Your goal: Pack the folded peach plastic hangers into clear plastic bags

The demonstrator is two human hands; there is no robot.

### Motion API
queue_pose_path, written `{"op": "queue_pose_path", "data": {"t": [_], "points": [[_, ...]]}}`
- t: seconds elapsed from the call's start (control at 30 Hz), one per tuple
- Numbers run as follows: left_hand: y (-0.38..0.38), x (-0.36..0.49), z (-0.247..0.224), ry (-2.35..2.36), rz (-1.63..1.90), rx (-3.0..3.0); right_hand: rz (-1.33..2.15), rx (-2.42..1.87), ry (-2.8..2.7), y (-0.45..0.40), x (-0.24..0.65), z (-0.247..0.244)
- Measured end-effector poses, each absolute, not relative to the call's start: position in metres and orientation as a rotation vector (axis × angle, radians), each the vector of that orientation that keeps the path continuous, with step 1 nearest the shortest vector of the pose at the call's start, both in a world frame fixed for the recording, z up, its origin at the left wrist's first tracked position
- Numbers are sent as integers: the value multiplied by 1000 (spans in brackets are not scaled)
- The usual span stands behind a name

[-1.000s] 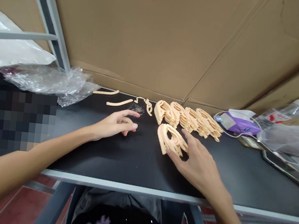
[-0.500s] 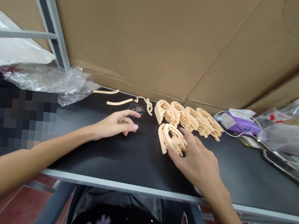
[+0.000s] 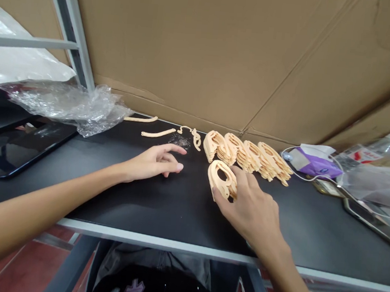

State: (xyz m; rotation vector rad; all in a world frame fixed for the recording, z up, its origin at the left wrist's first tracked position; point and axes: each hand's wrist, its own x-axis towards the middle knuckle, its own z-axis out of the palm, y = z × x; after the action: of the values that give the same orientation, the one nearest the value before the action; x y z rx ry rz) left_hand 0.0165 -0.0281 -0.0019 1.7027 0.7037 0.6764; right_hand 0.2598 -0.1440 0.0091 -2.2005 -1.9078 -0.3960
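Note:
My right hand (image 3: 254,201) is wrapped round a small pile of flat, pale wooden cut-out pieces (image 3: 215,176), thumb on the near side and fingers on the far side. The top piece has an oval opening; my hand covers the pile's right part. Just behind it stand leaning stacks of similar wooden pieces (image 3: 216,146) in a row. To the left, my left hand (image 3: 156,162) hovers over or rests on the black tabletop, index finger stretched out and the others loosely curled, with nothing in it. Small curved wooden bits (image 3: 196,140) and a scatter of pale dust (image 3: 179,140) lie beyond its fingertips.
Two curved wooden strips (image 3: 157,133) lie at the back of the black table (image 3: 132,209). Crumpled clear plastic (image 3: 70,105) and a dark glossy screen (image 3: 24,146) are at left. A purple tissue pack (image 3: 318,163), a white cable and a phone-like object stand right. Cardboard (image 3: 198,49) walls the back.
My right hand has drawn the wooden pieces together, so the piece that stuck out on the left now lines up with the pile. My left hand has hardly moved.

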Motion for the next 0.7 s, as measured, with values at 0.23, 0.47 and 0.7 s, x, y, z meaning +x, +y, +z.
{"op": "queue_pose_path", "data": {"t": [0.23,0.47,0.7], "points": [[-28,16,-2,711,665,1719,-369,-2291,-1965,-142,254,14],[-28,15,-4,707,658,1737,-334,-2319,-1963,-142,252,17],[-12,9,-5,910,976,1778,-297,-2314,-1958,-142,258,15]]}}
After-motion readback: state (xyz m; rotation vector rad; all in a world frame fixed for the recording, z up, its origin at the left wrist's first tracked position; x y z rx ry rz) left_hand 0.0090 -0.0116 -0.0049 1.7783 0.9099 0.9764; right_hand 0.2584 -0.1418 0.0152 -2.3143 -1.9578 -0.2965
